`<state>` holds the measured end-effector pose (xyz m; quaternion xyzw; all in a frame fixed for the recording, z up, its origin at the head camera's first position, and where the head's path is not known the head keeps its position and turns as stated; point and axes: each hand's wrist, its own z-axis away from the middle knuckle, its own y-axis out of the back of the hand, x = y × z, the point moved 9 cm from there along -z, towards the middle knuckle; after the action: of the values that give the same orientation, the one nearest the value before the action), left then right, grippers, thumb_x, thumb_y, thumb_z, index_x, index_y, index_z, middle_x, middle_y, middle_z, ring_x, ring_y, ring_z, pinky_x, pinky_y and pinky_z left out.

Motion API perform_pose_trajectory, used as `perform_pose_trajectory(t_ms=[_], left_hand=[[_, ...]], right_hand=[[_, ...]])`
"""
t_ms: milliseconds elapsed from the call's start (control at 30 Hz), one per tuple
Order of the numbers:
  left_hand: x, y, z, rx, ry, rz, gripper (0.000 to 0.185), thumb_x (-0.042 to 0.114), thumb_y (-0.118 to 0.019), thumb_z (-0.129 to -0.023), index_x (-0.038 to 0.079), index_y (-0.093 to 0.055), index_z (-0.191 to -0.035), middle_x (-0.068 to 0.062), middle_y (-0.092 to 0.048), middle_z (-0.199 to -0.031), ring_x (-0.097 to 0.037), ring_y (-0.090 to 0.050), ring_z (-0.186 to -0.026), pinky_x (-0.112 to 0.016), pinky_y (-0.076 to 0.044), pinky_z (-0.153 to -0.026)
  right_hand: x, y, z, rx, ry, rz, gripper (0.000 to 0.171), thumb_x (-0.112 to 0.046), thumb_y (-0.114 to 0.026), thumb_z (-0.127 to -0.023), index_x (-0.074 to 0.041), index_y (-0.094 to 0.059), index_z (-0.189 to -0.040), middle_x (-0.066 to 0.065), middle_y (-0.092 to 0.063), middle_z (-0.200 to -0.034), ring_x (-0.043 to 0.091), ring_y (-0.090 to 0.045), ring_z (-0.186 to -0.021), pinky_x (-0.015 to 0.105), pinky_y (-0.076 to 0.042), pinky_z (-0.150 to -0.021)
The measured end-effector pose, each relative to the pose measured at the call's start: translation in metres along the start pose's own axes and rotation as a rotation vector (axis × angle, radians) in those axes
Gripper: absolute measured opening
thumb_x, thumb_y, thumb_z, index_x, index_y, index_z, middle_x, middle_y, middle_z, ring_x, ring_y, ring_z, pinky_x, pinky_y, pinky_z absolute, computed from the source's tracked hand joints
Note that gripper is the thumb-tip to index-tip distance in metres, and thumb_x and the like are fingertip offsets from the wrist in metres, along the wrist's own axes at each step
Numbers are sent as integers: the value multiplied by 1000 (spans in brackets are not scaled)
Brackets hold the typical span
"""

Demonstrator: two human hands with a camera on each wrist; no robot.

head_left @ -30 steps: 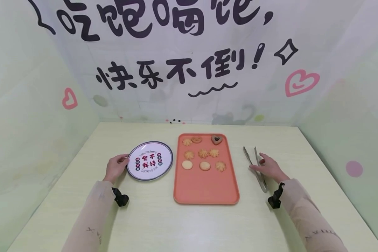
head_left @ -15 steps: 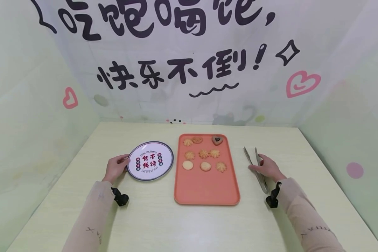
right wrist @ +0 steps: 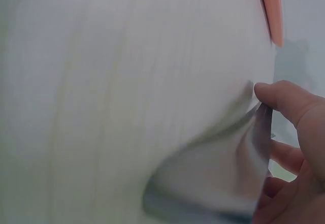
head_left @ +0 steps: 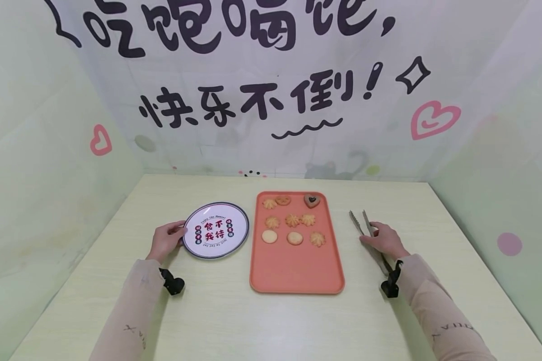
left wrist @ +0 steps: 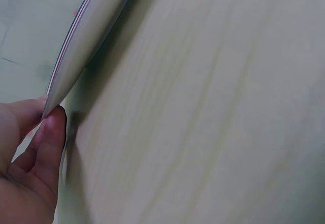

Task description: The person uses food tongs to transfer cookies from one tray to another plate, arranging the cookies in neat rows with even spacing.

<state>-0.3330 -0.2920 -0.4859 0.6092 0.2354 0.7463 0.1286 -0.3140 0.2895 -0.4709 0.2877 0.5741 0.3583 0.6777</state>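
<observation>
My left hand (head_left: 166, 240) holds the left rim of a round white plate (head_left: 216, 230) with a dark blue edge and red lettering. In the left wrist view, thumb and fingers pinch the rim, and the plate (left wrist: 91, 46) stands tilted off the table there. To the right of the tray, my right hand (head_left: 388, 240) grips metal tongs (head_left: 381, 261), whose toothed tips point away from me, a little apart. Up close in the right wrist view, the thumb lies on one edge of the tongs (right wrist: 208, 178) and the fingers on the other side.
An orange tray (head_left: 296, 271) lies between the hands, with several cookies in rows over its far half. A heart-shaped cookie (head_left: 312, 200) sits at its far right corner. The pale table (head_left: 235, 326) meets printed walls at the back and sides.
The tongs' tips have drawn slightly closer together, and their near end has swung a little to the right under my right hand. My left hand and the plate have stayed put.
</observation>
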Motion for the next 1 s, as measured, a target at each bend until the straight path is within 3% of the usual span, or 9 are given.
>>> perform_pose_trajectory(t_ms=[267,500,767,1000], left_hand=[[-4,-2,-3,5,2,-18,40,17,-54,-89,5,-48,-126,-17,-53,-109,-17,-52,-81,-11,-46,-56],[-4,-1,-4,9,-7,-20,40,18,-53,-89,4,-48,-126,-18,-53,-108,-17,-52,-82,-15,-48,-60],[-4,-1,-4,12,-1,-19,39,17,-53,-89,5,-48,-126,-18,-53,-108,-18,-52,-82,-14,-48,-59],[-4,-1,-3,9,4,-20,40,17,-53,-89,5,-48,-127,-17,-53,-108,-18,-51,-83,-14,-47,-59]], right_hand=[[-9,7,6,10,-5,-1,60,-24,-58,-83,7,-36,-129,25,-53,-98,25,-52,-73,33,-44,-59],[-26,17,9,24,43,25,57,-23,-56,-86,6,-35,-130,31,-50,-107,33,-53,-84,40,-44,-65],[-43,25,5,40,97,-7,56,-18,-57,-85,7,-35,-130,29,-51,-101,21,-60,-64,34,-46,-59],[-52,31,4,99,136,-23,47,-21,-60,-84,9,-50,-118,28,-53,-106,35,-55,-87,43,-46,-72]])
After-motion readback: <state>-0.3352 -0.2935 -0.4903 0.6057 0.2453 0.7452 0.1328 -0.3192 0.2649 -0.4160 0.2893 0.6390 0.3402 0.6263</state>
